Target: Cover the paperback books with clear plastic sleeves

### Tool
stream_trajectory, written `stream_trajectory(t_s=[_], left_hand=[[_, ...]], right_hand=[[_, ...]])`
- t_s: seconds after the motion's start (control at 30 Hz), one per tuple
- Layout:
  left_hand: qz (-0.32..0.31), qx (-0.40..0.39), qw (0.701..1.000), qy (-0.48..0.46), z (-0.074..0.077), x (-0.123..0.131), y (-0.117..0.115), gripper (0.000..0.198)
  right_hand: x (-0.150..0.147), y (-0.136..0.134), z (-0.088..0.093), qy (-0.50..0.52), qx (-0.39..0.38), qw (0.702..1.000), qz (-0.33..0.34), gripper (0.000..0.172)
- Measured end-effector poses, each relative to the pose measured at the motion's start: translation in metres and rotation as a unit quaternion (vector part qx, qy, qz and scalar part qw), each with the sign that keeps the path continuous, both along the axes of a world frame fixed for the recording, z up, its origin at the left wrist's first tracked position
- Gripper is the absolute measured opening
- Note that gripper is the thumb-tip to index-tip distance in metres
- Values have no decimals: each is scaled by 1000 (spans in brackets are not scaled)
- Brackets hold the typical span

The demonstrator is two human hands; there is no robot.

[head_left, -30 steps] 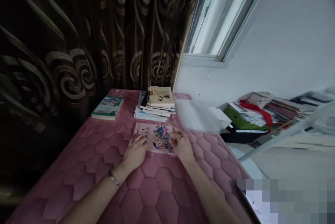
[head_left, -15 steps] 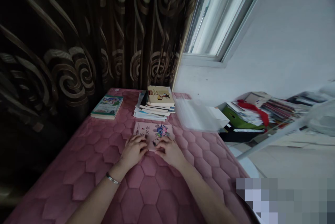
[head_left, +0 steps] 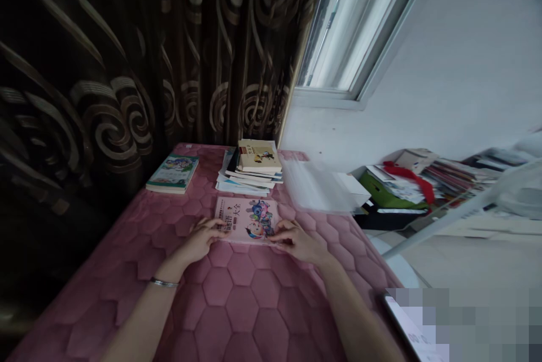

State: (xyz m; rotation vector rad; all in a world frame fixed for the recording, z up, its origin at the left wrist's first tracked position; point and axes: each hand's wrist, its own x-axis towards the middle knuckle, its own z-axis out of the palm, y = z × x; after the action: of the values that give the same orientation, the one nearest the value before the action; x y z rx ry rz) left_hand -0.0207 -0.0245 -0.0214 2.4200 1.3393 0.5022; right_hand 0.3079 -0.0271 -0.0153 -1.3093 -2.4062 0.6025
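Observation:
A pink book [head_left: 254,216] with cartoon figures and Chinese characters on its cover lies flat on the pink quilted mattress [head_left: 241,300]. My left hand [head_left: 205,238] grips its left edge, with curled fingers on the cover. My right hand [head_left: 298,240] holds the lower right corner between thumb and fingers. A silver bracelet [head_left: 165,283] is round my left wrist. Behind the book stands a stack of books [head_left: 256,164], topped by a beige one. To the left lies a green-edged book [head_left: 173,173], with at least one more under it.
A translucent plastic-looking item [head_left: 315,186] lies at the mattress's right edge. Beyond it sits a box of papers [head_left: 393,187] with a red cloth [head_left: 410,178]. A patterned dark curtain [head_left: 203,51] hangs behind. A phone [head_left: 404,322] is at lower right, partly blurred out.
My hands have moved apart, from the front edge of the pink book out to its two sides. More of its cover shows now, and the book has hardly shifted.

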Motion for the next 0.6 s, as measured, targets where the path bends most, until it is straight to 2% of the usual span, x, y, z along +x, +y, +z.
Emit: stream_trajectory(t_s=[0.1, 0.23, 0.3, 0.47, 0.6], left_hand=[[17, 15, 1000, -9, 1, 4, -6, 42], [76, 51, 996, 1, 3, 19, -15, 14], [97, 78, 992, 13, 3, 28, -19, 18], [131, 129, 982, 33, 5, 47, -22, 26], [135, 137, 980, 39, 7, 54, -24, 18]], right_hand=[[-3, -2, 0, -11, 7, 1000, -11, 27], [-16, -8, 4, -47, 34, 996, -73, 15], [-25, -11, 7, -69, 61, 991, -97, 13], [-57, -19, 12, -96, 124, 983, -97, 37], [-89, -23, 7, -119, 140, 976, -113, 51]])
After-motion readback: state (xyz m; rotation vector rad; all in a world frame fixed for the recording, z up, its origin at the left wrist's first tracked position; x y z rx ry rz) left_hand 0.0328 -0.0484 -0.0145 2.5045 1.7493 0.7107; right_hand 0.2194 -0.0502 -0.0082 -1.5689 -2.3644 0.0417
